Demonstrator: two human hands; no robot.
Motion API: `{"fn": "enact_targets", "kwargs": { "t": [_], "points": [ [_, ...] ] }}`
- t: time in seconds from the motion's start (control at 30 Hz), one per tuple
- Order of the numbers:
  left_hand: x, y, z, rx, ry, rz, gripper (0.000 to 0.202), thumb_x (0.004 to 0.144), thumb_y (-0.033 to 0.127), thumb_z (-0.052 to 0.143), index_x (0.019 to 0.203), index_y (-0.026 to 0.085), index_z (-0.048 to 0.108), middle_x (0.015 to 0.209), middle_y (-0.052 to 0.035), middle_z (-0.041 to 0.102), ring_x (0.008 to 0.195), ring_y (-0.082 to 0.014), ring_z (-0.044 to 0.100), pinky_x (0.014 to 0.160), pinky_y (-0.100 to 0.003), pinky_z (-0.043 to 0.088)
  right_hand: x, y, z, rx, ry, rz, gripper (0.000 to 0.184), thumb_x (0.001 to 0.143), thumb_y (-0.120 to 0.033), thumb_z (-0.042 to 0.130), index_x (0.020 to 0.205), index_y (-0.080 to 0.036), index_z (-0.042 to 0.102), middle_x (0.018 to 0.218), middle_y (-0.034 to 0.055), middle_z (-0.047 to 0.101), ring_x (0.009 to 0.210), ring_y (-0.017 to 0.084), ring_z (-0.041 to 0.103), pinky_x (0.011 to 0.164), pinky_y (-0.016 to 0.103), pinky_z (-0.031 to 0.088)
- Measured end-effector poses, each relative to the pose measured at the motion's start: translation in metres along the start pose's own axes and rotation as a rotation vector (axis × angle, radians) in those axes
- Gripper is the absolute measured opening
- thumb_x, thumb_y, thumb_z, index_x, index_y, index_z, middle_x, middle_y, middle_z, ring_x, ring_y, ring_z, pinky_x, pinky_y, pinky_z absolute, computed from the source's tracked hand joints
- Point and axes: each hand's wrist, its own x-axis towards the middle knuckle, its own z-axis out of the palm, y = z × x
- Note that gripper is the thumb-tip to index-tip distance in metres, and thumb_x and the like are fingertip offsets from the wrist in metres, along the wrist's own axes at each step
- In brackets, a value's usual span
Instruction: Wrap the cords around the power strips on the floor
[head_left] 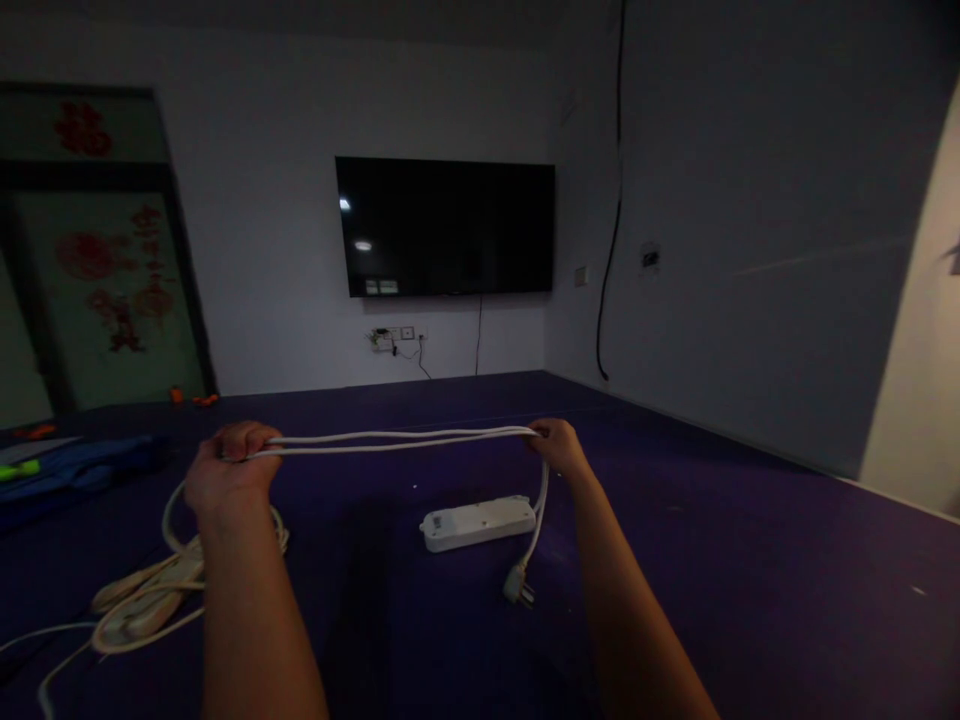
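Note:
A doubled white power cord [405,440] is stretched level between my two hands. My left hand [234,465] is closed round one end of the span, and a loop of cord hangs below it. At the other end my right hand [557,443] pinches both strands. From there the cord drops to a white power strip [478,523], lying face down on the purple surface, and to a plug [517,584] with its prongs showing. Left of my left forearm lies a second, yellowish power strip [150,605] in a tangle of cords, partly hidden by the arm.
The purple surface [720,560] reaches back to the walls. Blue cloth [90,470] lies at the left, with small orange objects [205,400] beyond. A television [450,228] hangs above wall sockets [397,336]. A black cable [611,240] dangles down the right wall.

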Motion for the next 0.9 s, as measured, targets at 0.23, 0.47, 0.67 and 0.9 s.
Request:
{"fn": "enact_targets", "kwargs": {
  "t": [0.23, 0.47, 0.67, 0.9],
  "points": [
    [-0.021, 0.003, 0.028, -0.122, 0.222, 0.205, 0.040, 0.094, 0.038, 0.011, 0.060, 0.019, 0.022, 0.040, 0.0091, 0.011, 0.027, -0.0039, 0.020, 0.033, -0.015, 0.017, -0.008, 0.022, 0.000, 0.061, -0.266, 0.039, 0.028, 0.056, -0.042, 0.064, 0.053, -0.014, 0.066, 0.043, -0.0029, 0.053, 0.044, 0.009, 0.044, 0.046, 0.022, 0.031],
    [-0.021, 0.004, 0.030, -0.129, 0.187, 0.243, 0.048, 0.093, 0.049, 0.010, 0.061, 0.018, 0.028, 0.042, 0.0096, 0.010, 0.027, -0.0034, 0.017, 0.032, -0.016, 0.016, -0.017, 0.036, -0.021, 0.153, -0.410, 0.137, 0.033, 0.045, -0.039, 0.073, 0.065, -0.013, 0.072, 0.054, 0.0009, 0.063, 0.050, 0.012, 0.051, 0.050, 0.025, 0.038],
    [-0.015, 0.004, 0.020, -0.113, 0.183, 0.227, 0.046, 0.092, 0.051, 0.016, 0.061, 0.019, 0.028, 0.041, 0.0093, 0.016, 0.027, -0.0035, 0.020, 0.032, -0.016, 0.019, -0.024, 0.026, -0.037, 0.357, -0.369, 0.195, 0.035, 0.048, -0.041, 0.076, 0.072, -0.016, 0.075, 0.069, 0.0064, 0.071, 0.062, 0.018, 0.062, 0.062, 0.029, 0.047],
    [-0.015, 0.002, 0.023, -0.049, 0.260, 0.227, 0.047, 0.092, 0.051, 0.014, 0.061, 0.019, 0.029, 0.039, 0.0088, 0.021, 0.029, -0.0037, 0.027, 0.033, -0.015, 0.024, -0.012, -0.004, -0.034, 0.453, -0.118, 0.100, 0.038, 0.050, -0.044, 0.077, 0.075, -0.015, 0.075, 0.076, 0.0092, 0.073, 0.072, 0.021, 0.066, 0.071, 0.033, 0.049]
  ]
}}
